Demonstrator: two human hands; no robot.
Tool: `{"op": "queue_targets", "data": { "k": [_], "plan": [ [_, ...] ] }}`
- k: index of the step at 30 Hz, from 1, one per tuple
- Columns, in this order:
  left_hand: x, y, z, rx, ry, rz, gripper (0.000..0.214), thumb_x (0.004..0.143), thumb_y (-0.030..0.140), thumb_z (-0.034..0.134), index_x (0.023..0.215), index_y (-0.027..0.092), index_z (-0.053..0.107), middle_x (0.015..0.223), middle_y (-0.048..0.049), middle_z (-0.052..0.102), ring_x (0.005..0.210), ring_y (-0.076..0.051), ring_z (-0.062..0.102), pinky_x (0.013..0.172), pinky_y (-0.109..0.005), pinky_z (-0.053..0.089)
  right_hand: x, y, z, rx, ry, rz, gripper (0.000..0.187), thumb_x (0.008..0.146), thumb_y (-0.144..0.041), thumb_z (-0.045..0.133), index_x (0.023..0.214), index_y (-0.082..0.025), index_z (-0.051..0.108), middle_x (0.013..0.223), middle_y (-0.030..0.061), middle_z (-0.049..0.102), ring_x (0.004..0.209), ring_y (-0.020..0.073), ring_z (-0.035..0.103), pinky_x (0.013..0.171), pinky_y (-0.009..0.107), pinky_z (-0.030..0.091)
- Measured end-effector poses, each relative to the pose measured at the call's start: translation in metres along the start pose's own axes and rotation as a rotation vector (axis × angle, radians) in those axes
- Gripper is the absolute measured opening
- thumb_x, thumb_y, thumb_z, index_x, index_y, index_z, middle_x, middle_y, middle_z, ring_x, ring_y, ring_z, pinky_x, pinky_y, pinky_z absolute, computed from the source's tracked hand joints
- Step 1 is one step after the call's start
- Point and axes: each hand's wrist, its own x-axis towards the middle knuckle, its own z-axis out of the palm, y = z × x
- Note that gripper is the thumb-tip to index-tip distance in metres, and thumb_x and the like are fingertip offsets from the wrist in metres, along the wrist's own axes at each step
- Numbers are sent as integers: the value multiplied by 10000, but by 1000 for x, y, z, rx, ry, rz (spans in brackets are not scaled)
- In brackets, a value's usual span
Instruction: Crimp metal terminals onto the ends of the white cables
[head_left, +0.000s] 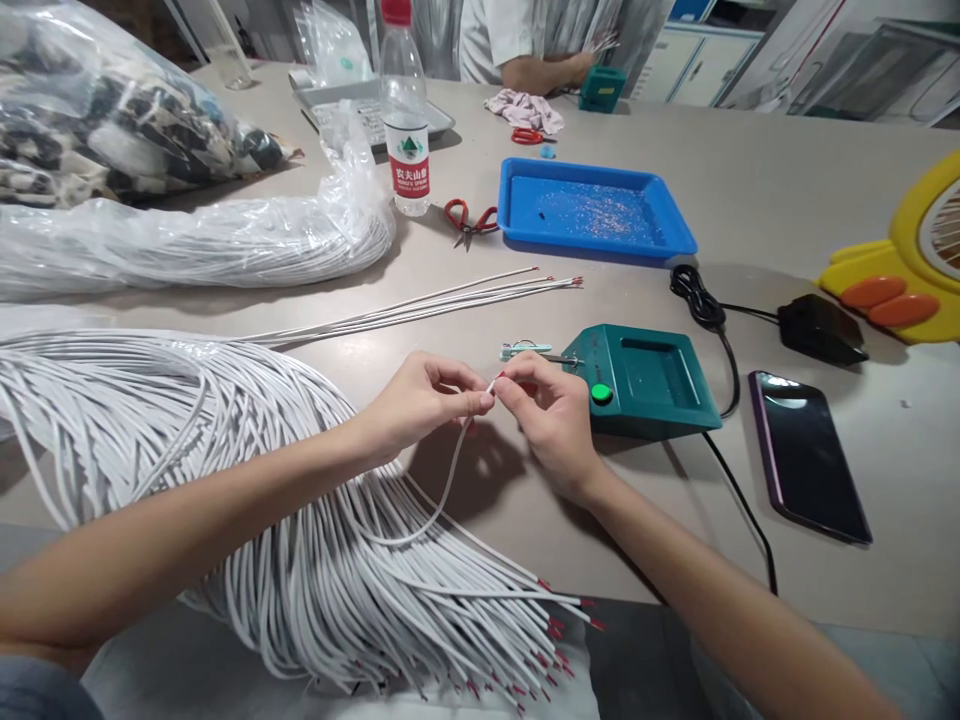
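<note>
Between thumb and fingers, my left hand pinches a white cable close to its end. My right hand is closed on the red tip of that same cable, the fingertips of both hands almost meeting. Just beyond my right hand sits a green machine with a bright green button and a thin metal shaft sticking out to the left. A large bundle of white cables with red ends spreads under my left forearm and over the table's front edge.
Several separate cables lie behind my hands. Farther back are red-handled scissors, a blue tray with small scraps, and a water bottle. A phone, black adapter and yellow fan stand right. A co-worker's arm shows across the table.
</note>
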Motion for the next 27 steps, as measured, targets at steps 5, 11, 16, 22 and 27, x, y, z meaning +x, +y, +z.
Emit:
{"op": "queue_targets", "data": {
  "k": [5, 11, 16, 22, 27],
  "plan": [
    [0, -3, 0, -44, -69, -7, 240, 716, 324, 719, 742, 95, 651, 639, -16, 614, 547, -100, 573, 553, -227, 408, 1, -2, -2, -53, -35, -13, 149, 830, -248, 585, 698, -180, 593, 752, 20, 581, 719, 136, 544, 635, 280, 447],
    [0, -4, 0, -112, -202, -4, 216, 795, 297, 645, 721, 96, 618, 665, -1, 588, 525, -83, 573, 564, -223, 400, -2, -5, -3, -37, -59, -8, 170, 859, -238, 544, 703, -177, 568, 741, 16, 571, 732, 137, 558, 669, 288, 454],
    [0, -3, 0, -76, -171, 20, 223, 796, 307, 642, 728, 95, 620, 662, -5, 589, 529, -88, 573, 554, -223, 384, -4, -2, -1, -39, -2, -20, 125, 847, -239, 565, 738, -181, 586, 767, 17, 564, 745, 138, 562, 659, 283, 479],
    [0, -4, -1, -45, -156, 20, 228, 788, 319, 651, 726, 101, 628, 674, -16, 616, 536, -93, 583, 560, -227, 401, -4, 5, -1, -64, 68, -58, 228, 816, -229, 613, 1043, -236, 601, 902, 32, 555, 837, 155, 572, 663, 292, 518],
    [-1, -4, 0, -86, -159, -2, 210, 789, 301, 658, 746, 96, 635, 690, -21, 628, 542, -99, 605, 568, -230, 422, -4, 6, -1, -112, 60, -189, 152, 827, -179, 604, 953, -240, 662, 872, 29, 572, 784, 143, 585, 648, 300, 508]
  ]
}}
